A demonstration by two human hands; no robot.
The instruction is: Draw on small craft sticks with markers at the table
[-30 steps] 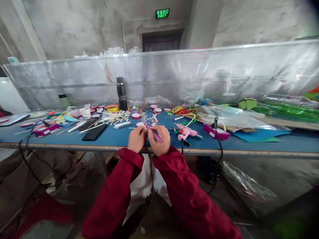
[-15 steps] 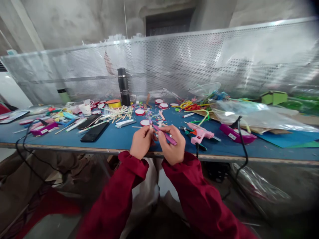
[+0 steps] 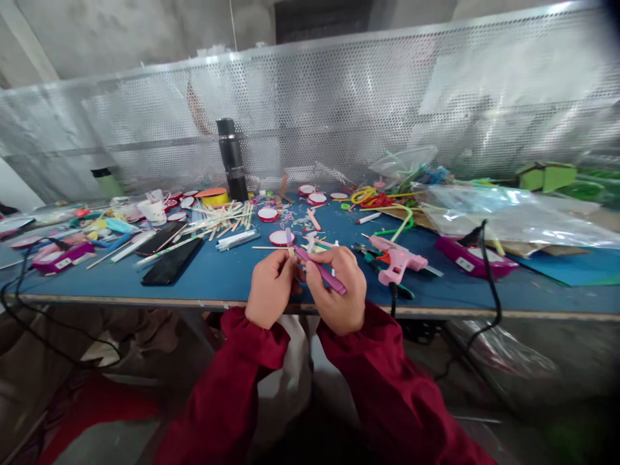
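Near the table's front edge, my left hand is closed on a small flat stick with a pale purple upper end. My right hand is wrapped round a slim purple tool, whose tip reaches toward the stick. Fingers cover the tip, so its kind and whether it touches cannot be made out. Just beyond the hands lies a round white disc with a red rim. Right of my right hand rests a pink glue gun, beside dark-handled pliers.
Left on the blue table are a black phone, a pile of wooden sticks and markers. A black bottle stands behind. On the right are a purple box with a cable and plastic bags.
The camera view has tilted down and come slightly closer. Both hands keep their holds, with the purple tool and the stick in nearly the same position to each other.
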